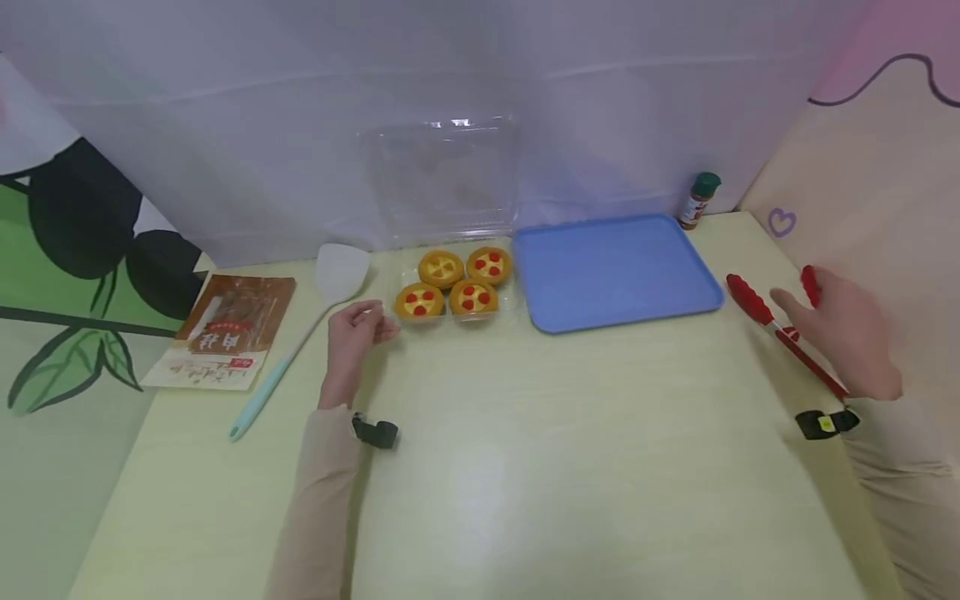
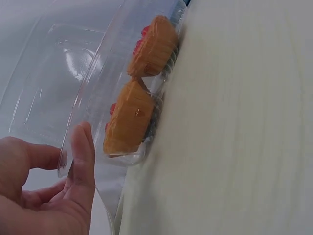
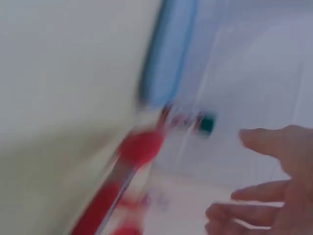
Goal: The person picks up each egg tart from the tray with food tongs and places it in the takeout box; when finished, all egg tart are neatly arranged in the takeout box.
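A clear plastic clamshell box (image 1: 450, 183) stands with its lid raised at the back of the table, several egg tarts (image 1: 475, 297) with red and yellow tops in its base. My left hand (image 1: 354, 340) pinches the near left edge of the box between thumb and fingers, as the left wrist view shows close up. Over at the right, my right hand (image 1: 851, 337) hovers by a pair of red-tipped tongs (image 1: 750, 302), thumb and fingers spread apart. In the blurred right wrist view, the tongs (image 3: 142, 147) lie apart from the fingers.
A blue tray (image 1: 618, 275) lies right of the box, with a green-capped spice bottle (image 1: 699, 202) behind its far right corner. Left of the box are a white-headed spatula (image 1: 341, 275) with a mint handle and a brown food packet (image 1: 228, 329). Cloth walls border the table.
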A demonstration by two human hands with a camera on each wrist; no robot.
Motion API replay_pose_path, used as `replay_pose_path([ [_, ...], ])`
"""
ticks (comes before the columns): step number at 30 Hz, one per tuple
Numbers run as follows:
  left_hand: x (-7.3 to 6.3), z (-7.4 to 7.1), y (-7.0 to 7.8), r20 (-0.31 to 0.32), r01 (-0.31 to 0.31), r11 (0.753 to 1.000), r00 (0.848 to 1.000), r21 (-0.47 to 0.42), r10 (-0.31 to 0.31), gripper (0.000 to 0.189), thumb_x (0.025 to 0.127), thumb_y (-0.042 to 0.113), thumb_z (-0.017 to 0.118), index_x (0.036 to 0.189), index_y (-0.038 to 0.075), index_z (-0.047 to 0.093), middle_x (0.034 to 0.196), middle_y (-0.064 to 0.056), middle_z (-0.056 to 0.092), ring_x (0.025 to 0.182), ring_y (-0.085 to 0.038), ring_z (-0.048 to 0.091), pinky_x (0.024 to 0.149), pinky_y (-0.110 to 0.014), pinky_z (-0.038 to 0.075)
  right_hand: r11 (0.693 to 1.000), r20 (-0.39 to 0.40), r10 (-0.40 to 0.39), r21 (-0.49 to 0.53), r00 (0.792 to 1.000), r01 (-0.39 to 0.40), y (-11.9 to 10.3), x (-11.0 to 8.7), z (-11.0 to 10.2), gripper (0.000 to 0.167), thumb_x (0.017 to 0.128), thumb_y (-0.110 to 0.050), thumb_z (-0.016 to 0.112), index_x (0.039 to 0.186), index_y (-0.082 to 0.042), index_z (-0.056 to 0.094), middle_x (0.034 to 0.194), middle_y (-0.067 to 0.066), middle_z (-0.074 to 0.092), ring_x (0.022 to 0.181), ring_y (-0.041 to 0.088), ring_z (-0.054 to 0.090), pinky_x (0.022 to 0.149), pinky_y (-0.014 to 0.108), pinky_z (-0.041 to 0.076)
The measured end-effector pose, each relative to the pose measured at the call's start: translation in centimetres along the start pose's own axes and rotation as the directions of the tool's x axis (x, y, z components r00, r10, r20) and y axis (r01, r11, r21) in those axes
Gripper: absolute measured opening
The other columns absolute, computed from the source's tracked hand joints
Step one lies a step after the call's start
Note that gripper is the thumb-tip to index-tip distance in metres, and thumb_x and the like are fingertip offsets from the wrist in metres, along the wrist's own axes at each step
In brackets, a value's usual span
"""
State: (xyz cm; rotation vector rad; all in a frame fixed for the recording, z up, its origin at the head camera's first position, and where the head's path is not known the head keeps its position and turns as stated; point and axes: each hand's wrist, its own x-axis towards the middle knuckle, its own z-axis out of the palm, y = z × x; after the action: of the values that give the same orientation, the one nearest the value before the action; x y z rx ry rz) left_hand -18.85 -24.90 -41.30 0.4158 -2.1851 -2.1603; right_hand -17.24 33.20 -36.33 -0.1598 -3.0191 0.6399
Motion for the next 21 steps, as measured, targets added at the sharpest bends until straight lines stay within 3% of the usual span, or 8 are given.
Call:
replay_pose_path([
  [2,0.6,-0.7,0.6,0.077,0.007,0.994,0.997,0.108,-0.016,0.040,0.103,0.013,0.048,0.132,-0.015,0.046,0.075,0.004,0.065,0.067,-0.003,0.067,0.074,-0.019,0.061,0.989,-0.027,-0.099,0.107,0.995,0.101,-3.7,1.4,0.2,0.065,0.097,-0.047,0.054,0.136,0.005,0.048,0.113,0.031,0.060,0.096,0.046,0.058,0.062,0.036,0.053],
  [4,1.4,-1.7,1.3,0.170,-0.003,0.973,0.985,0.230,-0.037,0.043,0.104,0.018,0.046,0.133,-0.014,0.046,0.084,-0.003,0.066,0.073,-0.005,0.068,0.080,-0.022,0.061,0.963,0.004,-0.178,0.206,0.984,0.174,-7.6,2.7,0.8,0.067,0.098,-0.045,0.054,0.144,0.002,0.044,0.127,0.031,0.057,0.111,0.045,0.057,0.073,0.034,0.056],
  [6,2.6,-2.7,2.1,0.255,-0.029,0.939,0.965,0.343,-0.063,0.046,0.105,0.022,0.045,0.133,-0.015,0.046,0.095,-0.012,0.067,0.080,-0.007,0.068,0.087,-0.025,0.059,0.931,0.037,-0.255,0.279,0.966,0.235,-11.1,4.2,1.8,0.060,0.098,-0.043,0.056,0.141,-0.002,0.049,0.126,0.026,0.061,0.111,0.041,0.060,0.075,0.029,0.055],
  [9,4.6,-3.9,3.4,0.330,-0.070,0.890,0.940,0.451,-0.093,0.050,0.105,0.026,0.044,0.132,-0.016,0.045,0.110,-0.022,0.064,0.087,-0.008,0.068,0.096,-0.031,0.056,0.889,0.118,-0.315,0.384,0.942,0.249,-16.1,6.7,4.1,0.056,0.098,-0.039,0.057,0.141,-0.003,0.050,0.126,0.024,0.062,0.110,0.038,0.062,0.087,0.042,0.057],
  [12,6.6,-4.3,4.6,0.331,-0.098,0.868,0.940,0.486,-0.080,0.051,0.105,0.024,0.045,0.133,-0.018,0.043,0.113,-0.025,0.060,0.084,-0.005,0.067,0.098,-0.034,0.055,0.850,0.202,-0.333,0.486,0.921,0.201,-20.2,9.3,7.0,0.054,0.099,-0.033,0.057,0.143,-0.004,0.047,0.128,0.023,0.061,0.109,0.039,0.063,0.093,0.048,0.056],
  [15,8.6,-3.8,4.9,0.324,-0.133,0.886,0.946,0.444,-0.020,0.047,0.103,0.015,0.047,0.133,-0.021,0.041,0.112,-0.029,0.057,0.077,-0.001,0.065,0.094,-0.033,0.057,0.825,0.248,-0.321,0.548,0.914,0.141,-23.3,11.4,10.1,0.053,0.099,-0.027,0.058,0.143,-0.001,0.045,0.129,0.025,0.059,0.110,0.040,0.062,0.096,0.049,0.054],
  [19,10.7,-2.6,4.3,0.323,-0.185,0.877,0.946,0.442,0.037,0.042,0.100,0.004,0.051,0.132,-0.022,0.042,0.113,-0.034,0.055,0.069,0.003,0.063,0.093,-0.038,0.058,0.810,0.245,-0.256,0.582,0.935,0.069,-25.6,13.0,13.6,0.052,0.096,-0.022,0.064,0.141,-0.001,0.049,0.128,0.024,0.060,0.107,0.040,0.064,0.094,0.048,0.056],
  [21,11.5,-2.2,4.0,0.314,-0.201,0.861,0.948,0.466,0.051,0.040,0.100,0.003,0.051,0.132,-0.020,0.044,0.115,-0.036,0.055,0.067,0.005,0.062,0.094,-0.043,0.056,0.790,0.226,-0.212,0.612,0.951,0.031,-26.2,13.4,14.6,0.049,0.093,-0.017,0.067,0.138,-0.002,0.053,0.126,0.024,0.062,0.105,0.040,0.065,0.092,0.048,0.057],
])
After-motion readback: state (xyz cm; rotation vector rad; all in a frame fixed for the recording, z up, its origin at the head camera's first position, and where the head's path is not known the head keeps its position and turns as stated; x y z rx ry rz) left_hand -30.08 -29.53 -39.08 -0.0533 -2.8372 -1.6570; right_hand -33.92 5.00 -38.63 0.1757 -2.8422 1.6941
